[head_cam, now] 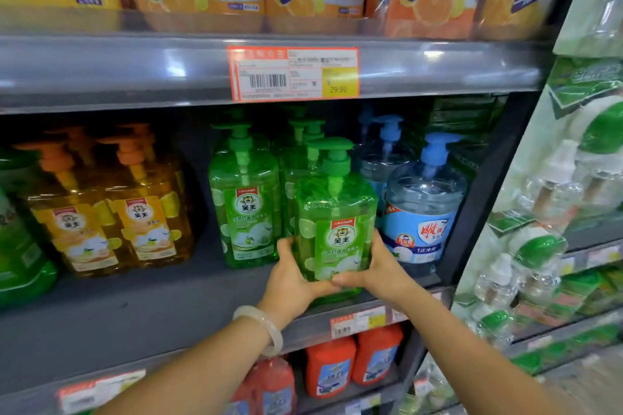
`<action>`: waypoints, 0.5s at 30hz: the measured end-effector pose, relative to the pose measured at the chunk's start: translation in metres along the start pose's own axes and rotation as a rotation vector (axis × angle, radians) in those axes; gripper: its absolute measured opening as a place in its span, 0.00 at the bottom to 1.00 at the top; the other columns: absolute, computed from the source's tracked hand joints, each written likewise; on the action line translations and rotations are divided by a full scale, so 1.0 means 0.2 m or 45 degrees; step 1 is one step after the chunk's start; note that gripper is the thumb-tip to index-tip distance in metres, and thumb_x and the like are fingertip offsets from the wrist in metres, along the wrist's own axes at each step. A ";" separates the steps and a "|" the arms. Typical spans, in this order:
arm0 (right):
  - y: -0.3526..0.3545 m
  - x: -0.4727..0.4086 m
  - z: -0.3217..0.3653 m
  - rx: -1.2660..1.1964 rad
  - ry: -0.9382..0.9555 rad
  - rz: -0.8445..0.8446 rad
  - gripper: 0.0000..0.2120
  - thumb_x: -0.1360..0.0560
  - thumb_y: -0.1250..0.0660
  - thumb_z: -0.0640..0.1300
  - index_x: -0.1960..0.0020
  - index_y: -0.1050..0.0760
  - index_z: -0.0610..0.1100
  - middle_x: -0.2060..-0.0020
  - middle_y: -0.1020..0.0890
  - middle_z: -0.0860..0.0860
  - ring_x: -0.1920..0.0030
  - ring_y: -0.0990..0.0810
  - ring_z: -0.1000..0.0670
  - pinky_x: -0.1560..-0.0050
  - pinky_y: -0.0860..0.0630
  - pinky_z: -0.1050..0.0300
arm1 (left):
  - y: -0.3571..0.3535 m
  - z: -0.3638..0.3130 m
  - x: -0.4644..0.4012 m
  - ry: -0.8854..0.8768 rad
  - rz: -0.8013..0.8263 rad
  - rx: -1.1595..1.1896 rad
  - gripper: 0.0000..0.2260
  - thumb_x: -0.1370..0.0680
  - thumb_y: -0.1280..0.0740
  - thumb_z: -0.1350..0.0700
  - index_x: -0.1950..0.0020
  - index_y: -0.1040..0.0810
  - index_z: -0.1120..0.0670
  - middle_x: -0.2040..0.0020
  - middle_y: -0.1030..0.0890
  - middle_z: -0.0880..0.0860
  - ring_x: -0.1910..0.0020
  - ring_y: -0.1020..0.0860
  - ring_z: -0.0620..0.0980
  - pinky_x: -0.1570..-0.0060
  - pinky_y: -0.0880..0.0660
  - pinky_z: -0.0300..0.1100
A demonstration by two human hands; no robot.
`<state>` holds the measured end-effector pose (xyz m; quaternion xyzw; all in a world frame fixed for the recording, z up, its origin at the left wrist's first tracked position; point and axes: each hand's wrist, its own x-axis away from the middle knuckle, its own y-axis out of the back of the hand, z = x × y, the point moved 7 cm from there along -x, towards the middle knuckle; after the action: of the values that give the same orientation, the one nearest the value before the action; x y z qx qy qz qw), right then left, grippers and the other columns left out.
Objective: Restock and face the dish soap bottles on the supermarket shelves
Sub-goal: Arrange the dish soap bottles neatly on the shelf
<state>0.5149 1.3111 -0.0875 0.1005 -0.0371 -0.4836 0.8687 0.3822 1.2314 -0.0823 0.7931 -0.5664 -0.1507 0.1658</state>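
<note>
green bottle [333, 219]: front edge of the shelf [135, 310], at about 3 o'clock of its green twin [244, 209].
hands: left hand [290, 283] and right hand [377, 271] wrap the base - fingers curled round it.
handling: I'd guess heavy, slick plastic - stay low, skip the pump.

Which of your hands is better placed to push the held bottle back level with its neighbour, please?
Probably the right hand: it grips the green pump-top soap bottle from the open, blue-bottle side, while the left hand is crowded beside the neighbouring green bottle.
</note>
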 end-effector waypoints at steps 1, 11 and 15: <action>0.00 0.00 0.00 0.020 0.002 -0.006 0.43 0.39 0.25 0.24 0.32 0.41 0.47 0.44 0.22 0.51 0.46 0.21 0.56 0.50 0.21 0.64 | 0.00 0.00 0.00 0.001 0.002 -0.002 0.42 0.39 0.20 0.49 0.36 0.45 0.48 0.43 0.26 0.44 0.46 0.26 0.41 0.51 0.32 0.33; -0.02 0.22 0.02 0.628 -0.109 -0.287 0.45 0.38 0.21 0.46 0.29 0.40 0.40 0.37 0.28 0.47 0.34 0.30 0.48 0.35 0.30 0.52 | 0.08 -0.01 0.13 0.004 0.119 -0.256 0.50 0.34 0.22 0.54 0.24 0.53 0.54 0.28 0.36 0.51 0.29 0.36 0.48 0.37 0.38 0.36; -0.19 0.36 0.07 1.069 -0.252 -0.055 0.26 0.30 0.28 0.46 0.36 0.31 0.41 0.41 0.23 0.45 0.41 0.23 0.46 0.44 0.29 0.57 | 0.26 0.02 0.28 -0.075 0.204 -0.611 0.40 0.28 0.27 0.51 0.24 0.47 0.55 0.24 0.43 0.53 0.25 0.43 0.49 0.31 0.45 0.37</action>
<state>0.5199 1.2280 -0.0846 0.3991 -0.3116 -0.4520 0.7344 0.3539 1.1613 -0.0671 0.6788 -0.5801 -0.2903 0.3441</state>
